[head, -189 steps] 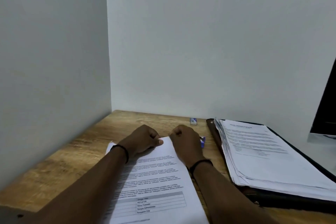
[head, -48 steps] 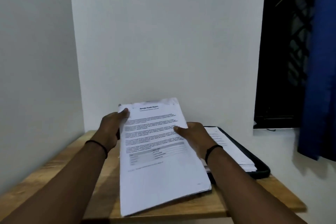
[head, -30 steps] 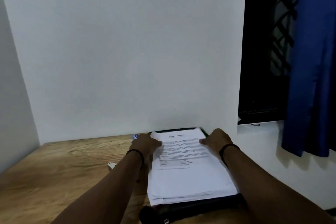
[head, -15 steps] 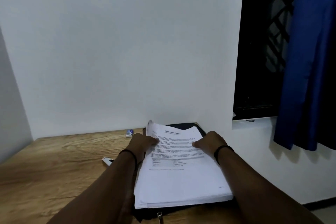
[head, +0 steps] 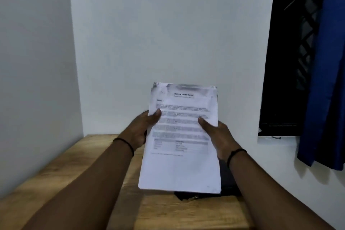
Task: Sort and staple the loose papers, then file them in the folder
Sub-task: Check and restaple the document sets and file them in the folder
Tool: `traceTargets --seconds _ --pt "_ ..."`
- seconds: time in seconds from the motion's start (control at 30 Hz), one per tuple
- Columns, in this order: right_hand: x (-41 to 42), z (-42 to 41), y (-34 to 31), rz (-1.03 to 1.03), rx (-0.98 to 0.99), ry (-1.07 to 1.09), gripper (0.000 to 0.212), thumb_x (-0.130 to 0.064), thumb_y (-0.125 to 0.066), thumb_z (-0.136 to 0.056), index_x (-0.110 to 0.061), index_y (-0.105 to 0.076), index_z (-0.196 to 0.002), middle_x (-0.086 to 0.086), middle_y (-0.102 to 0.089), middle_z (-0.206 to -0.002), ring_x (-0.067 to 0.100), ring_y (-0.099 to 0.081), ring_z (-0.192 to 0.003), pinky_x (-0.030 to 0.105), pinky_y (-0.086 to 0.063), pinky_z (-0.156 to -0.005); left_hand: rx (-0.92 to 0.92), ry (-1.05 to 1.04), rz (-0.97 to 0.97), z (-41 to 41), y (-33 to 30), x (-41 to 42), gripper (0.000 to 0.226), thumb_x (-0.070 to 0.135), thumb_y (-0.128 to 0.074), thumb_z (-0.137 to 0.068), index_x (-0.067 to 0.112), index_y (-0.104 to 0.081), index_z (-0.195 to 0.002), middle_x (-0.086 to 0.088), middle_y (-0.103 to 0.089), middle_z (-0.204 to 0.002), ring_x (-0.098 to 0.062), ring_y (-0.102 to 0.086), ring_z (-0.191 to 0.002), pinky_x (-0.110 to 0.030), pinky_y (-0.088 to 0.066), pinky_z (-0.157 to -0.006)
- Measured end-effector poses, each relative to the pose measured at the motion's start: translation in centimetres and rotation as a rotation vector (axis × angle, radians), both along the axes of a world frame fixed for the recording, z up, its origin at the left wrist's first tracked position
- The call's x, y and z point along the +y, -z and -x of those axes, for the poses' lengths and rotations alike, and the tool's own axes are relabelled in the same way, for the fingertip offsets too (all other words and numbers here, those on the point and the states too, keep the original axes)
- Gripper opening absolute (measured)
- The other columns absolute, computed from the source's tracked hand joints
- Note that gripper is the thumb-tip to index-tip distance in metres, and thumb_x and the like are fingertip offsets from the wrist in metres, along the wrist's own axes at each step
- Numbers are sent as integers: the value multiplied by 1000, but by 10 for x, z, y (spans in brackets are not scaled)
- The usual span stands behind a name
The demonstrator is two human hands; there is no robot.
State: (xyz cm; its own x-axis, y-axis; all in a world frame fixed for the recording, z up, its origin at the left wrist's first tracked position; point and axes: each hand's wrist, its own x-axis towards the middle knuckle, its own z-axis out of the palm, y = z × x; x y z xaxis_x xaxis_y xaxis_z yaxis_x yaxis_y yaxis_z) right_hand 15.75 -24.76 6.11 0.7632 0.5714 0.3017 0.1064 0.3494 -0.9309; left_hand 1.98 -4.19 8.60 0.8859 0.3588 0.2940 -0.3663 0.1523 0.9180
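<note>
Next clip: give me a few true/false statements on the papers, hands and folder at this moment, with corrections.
1. Both hands grip the papers. True: left hand and right hand hold opposite side edges.
2. The papers lie flat on the table. False: they are held up, tilted.
3. The top sheet is blank. False: it carries printed text and a table.
4. A dark folder shows below the papers. True.
5. A stapler is in the right hand. False: it holds only the papers.

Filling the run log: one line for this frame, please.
paper stack: lifted, tilted up over black folder | left hand: grips left edge | right hand: grips right edge | wooden table: below
</note>
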Motion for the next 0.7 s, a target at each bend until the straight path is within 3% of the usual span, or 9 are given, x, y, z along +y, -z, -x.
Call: traceTargets --seconds 0.13,0.2,0.33,0.37,0.47,0.53,0.7 --pt "44 52 -37 -197 -119 2 42 -27 -81 -83 -13 -70 -121 6 -74 -114 25 -70 -107 46 -54 -98 -82 -239 -125 56 -45 25 42 25 -62 -93 1 -61 -128 -19 -69 -121 -35 -68 -106 -38 -59 -82" --pt "65 74 -48 -260 -191 25 40 -27 -80 -84 -14 -70 -120 3 -75 -112 21 -70 -107 41 -55 -95 -138 -347 -162 82 -60 37 38 25 -62 -95 1 -64 -124 -18 -70 -118 -33 -68 -105 -36 -59 -82" --pt "101 108 -37 -267 -254 20 32 -23 -77 -86 -14 -71 -116 -3 -76 -105 10 -72 -99 19 -56 -78 -208 -472 -109 126 -53 61 65 43 -77 -82 -4 -62 -124 -21 -69 -120 -37 -67 -109 -46 -54 -95" --pt "110 113 -26 -250 -241 5 32 -23 -77 -86 -14 -71 -116 -3 -76 -104 10 -72 -98 20 -56 -78 -200 -480 -75 134 -45 68 69 44 -77 -81 -7 -60 -126 -23 -67 -121 -39 -66 -111 -48 -53 -98" --pt "127 120 5 -186 -169 -55 36 -26 -79 -85 -13 -70 -117 2 -76 -107 20 -72 -101 42 -58 -91 -113 -412 6 146 -16 85 61 36 -68 -88 -8 -58 -129 -27 -63 -126 -41 -63 -115 -51 -50 -101" --pt "133 120 13 -174 -128 -74 37 -25 -79 -84 -12 -70 -118 6 -76 -108 25 -72 -103 49 -56 -94 -81 -368 34 148 -7 90 54 34 -64 -87 -4 -61 -127 -26 -64 -126 -39 -65 -113 -48 -52 -99" --pt "143 122 -13 -224 -170 -56 39 -23 -78 -85 -12 -68 -121 4 -75 -111 21 -71 -104 41 -57 -91 -152 -404 -49 150 -31 102 59 40 -65 -90 -4 -60 -129 -24 -65 -127 -38 -65 -114 -48 -51 -100"
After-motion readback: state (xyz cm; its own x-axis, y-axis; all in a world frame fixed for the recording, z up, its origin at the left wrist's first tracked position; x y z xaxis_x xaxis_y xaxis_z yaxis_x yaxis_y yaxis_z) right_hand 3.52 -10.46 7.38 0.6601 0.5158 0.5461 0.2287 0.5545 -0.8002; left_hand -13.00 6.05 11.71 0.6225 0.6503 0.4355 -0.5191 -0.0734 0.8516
